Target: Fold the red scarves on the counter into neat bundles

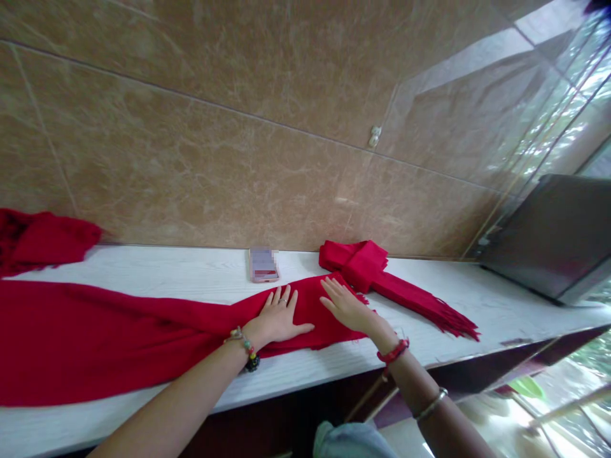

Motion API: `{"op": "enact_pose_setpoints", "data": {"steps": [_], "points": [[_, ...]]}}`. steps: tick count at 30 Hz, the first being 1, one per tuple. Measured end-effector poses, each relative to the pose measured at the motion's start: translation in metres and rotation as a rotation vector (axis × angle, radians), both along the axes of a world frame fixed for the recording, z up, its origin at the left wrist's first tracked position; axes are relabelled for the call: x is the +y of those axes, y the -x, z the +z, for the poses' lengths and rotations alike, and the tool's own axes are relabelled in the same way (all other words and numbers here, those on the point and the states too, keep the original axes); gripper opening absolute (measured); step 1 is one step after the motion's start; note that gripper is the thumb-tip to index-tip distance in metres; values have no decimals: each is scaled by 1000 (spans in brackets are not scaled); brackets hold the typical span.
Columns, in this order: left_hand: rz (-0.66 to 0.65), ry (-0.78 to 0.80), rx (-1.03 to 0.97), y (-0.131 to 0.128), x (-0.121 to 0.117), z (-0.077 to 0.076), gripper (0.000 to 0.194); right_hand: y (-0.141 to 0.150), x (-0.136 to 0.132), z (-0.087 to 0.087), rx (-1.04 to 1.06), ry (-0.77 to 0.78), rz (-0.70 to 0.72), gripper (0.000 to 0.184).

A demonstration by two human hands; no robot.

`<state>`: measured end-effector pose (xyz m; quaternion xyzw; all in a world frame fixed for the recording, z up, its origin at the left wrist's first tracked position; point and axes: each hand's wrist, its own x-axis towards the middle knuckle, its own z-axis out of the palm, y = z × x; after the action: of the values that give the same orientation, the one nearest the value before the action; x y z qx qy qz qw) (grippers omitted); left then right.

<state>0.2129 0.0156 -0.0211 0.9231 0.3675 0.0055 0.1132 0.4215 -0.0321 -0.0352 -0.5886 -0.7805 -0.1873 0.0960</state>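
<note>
Loosely creased, fringed red cloth (119,337) | left hand (277,319) spread on it | right hand (348,308) flat, less spread

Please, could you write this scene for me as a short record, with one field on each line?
left hand: palm down on the long red scarf, fingers spread
right hand: palm down on the same scarf, near its fringed end
folded red scarf: beyond the right hand, its fringe toward the right
mobile phone: on the white counter, near the wall
bundled red cloth: at far left
</note>
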Motion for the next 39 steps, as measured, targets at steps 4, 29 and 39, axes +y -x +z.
{"op": "enact_pose_setpoints", "data": {"steps": [4,29,39], "points": [[9,-15,-5,0,-1,0,101,-4,-10,-15,-162,-12,119,32],[-12,-34,-5,1,-3,1,98,-23,47,-15,52,135,-71,43],[-9,-49,-38,2,-2,-4,99,-5,29,5,162,34,-13,53]]}}
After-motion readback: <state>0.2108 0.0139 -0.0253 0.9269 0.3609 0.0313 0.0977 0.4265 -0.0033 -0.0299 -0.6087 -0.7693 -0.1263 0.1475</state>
